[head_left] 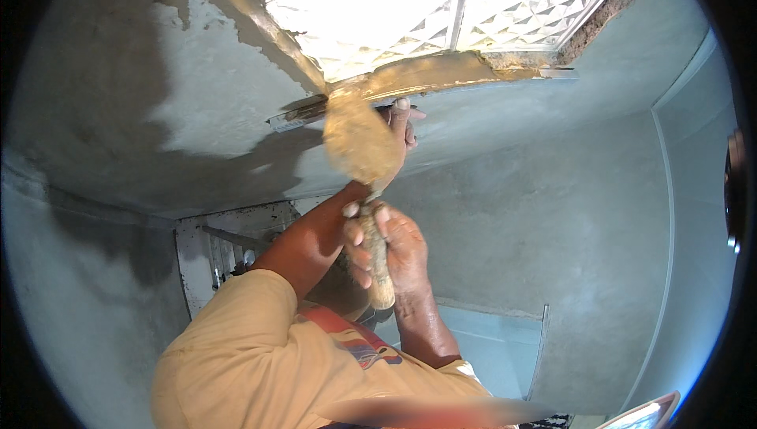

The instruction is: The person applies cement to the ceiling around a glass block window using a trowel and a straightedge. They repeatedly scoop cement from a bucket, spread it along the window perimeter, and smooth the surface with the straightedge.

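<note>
My right hand (398,244) is closed round the wooden handle of a trowel (361,141), in the middle of the view. Its rounded blade is coated with tan mortar and slightly blurred. The blade points up to the lower left corner of a window opening, where its tip meets the wet mortar edge (441,74). Behind the blade, my left hand (400,133) grips a long thin straightedge (290,120) against the wall just below that edge. The trowel covers part of this hand and of the straightedge.
A bright window (520,15) with patterned glass and a white frame fills the top. Grey plastered wall (520,184) surrounds it, with rough broken plaster (607,19) along the window's right side. A white-framed panel (193,251) stands at the lower left, behind my left arm.
</note>
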